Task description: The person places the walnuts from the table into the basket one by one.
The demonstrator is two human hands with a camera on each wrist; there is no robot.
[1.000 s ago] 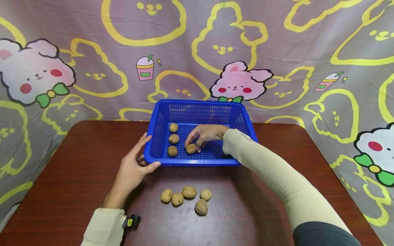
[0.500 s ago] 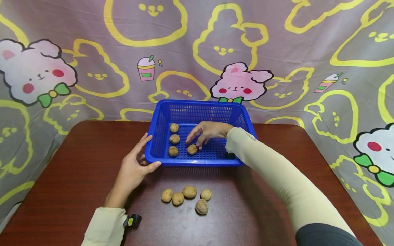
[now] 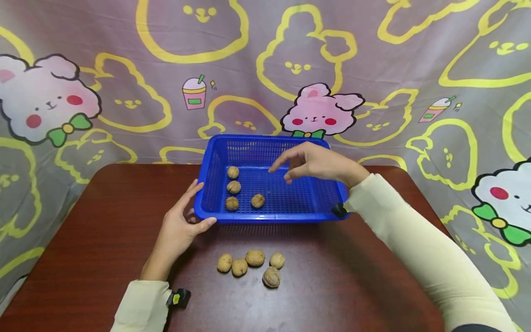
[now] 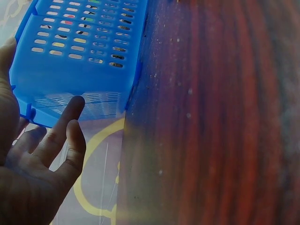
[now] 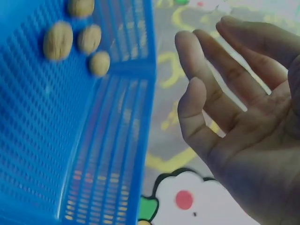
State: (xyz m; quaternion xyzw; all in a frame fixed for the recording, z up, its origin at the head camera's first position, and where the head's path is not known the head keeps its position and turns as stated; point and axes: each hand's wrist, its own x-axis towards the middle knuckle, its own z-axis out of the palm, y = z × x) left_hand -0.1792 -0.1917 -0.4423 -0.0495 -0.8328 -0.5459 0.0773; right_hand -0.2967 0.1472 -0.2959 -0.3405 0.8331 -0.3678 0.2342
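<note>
Held the right grip (image 3: 317,162) spread above the blue basket (image 3: 269,217), pinched its near-left corner with the left grip (image 3: 179,229), nearer the loose walnuts (image 3: 255,258) toward the front edge of the counter (image 3: 91,240).

The head view looks forward and down across the table (image 3: 103,221), while the wrist views (both closer) face the blue basket (image 3: 269,217), left from outside, right looking in as the head does.
</note>
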